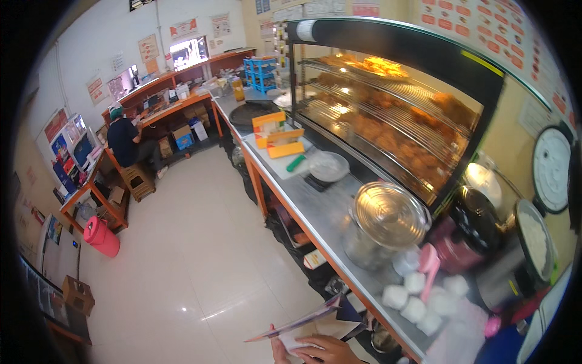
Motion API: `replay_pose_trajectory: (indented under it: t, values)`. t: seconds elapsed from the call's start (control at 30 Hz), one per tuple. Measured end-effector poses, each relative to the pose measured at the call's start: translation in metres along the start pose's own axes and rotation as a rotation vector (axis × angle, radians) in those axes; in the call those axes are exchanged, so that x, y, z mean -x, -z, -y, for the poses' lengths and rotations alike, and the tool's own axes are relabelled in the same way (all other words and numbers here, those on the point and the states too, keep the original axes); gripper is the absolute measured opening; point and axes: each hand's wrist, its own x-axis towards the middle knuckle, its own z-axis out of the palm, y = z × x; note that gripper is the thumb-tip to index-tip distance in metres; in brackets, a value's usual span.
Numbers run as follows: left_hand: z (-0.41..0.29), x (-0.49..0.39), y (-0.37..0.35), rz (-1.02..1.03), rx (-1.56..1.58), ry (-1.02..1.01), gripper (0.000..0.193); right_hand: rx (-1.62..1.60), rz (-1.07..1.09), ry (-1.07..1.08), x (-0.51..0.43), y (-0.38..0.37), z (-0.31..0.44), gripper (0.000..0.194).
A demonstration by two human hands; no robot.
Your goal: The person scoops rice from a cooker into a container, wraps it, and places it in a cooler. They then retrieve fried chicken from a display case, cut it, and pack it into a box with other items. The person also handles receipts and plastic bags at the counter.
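Observation:
At the bottom edge, my left hand (278,349) holds the edge of an open paperboard carton (349,318) with a dark, printed outside. The fingers of my right hand (328,349) lie over a white wrapped bundle (291,342) at the carton's near side; what the bundle contains is hidden. Both hands are partly cut off by the frame. To their right, several white wrapped bundles (414,310) sit on the metal counter, with a pink spoon or scoop (429,275) among them. Beside these lies pale pink paper (459,334).
A large lidded metal pot (388,214) stands on the counter (318,200). Behind it is a heated display cabinet (391,113) of fried food. Open rice cookers (534,241) stand at the right. A person (122,136) sits on a stool far left, near a pink bin (101,237).

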Motion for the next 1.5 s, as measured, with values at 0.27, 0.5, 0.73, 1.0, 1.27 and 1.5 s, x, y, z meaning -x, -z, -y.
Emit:
replay_pose_trajectory:
  t: [0.27,0.5,0.73,1.0,1.27,1.5]
  values:
    - [-0.158,-0.156,-0.032,-0.238,-0.203,-0.395,0.052,0.115,-0.437,-0.133,-0.221,0.000,-0.144,0.018]
    - [-0.301,-0.275,-0.048,-0.386,-0.382,-0.637,0.051,0.555,-0.644,-0.546,-0.435,0.006,-0.324,0.049]
    - [-0.425,-0.472,-0.001,-0.347,0.025,-0.726,0.049,1.004,-0.551,-0.973,-0.452,0.008,-0.485,0.024]
    - [-0.644,-0.749,-0.070,-0.177,-0.028,-0.737,0.061,0.944,-1.014,-0.826,-0.550,0.042,-0.348,0.017]
    - [-0.751,-1.057,-0.217,-0.066,-0.002,-0.617,0.054,1.124,-1.308,-0.706,-0.652,-0.013,-0.310,0.018]
    - [-0.779,-1.313,-0.276,-0.015,-0.208,-0.660,0.054,0.923,-1.371,-0.932,-0.780,-0.069,-0.298,0.021]
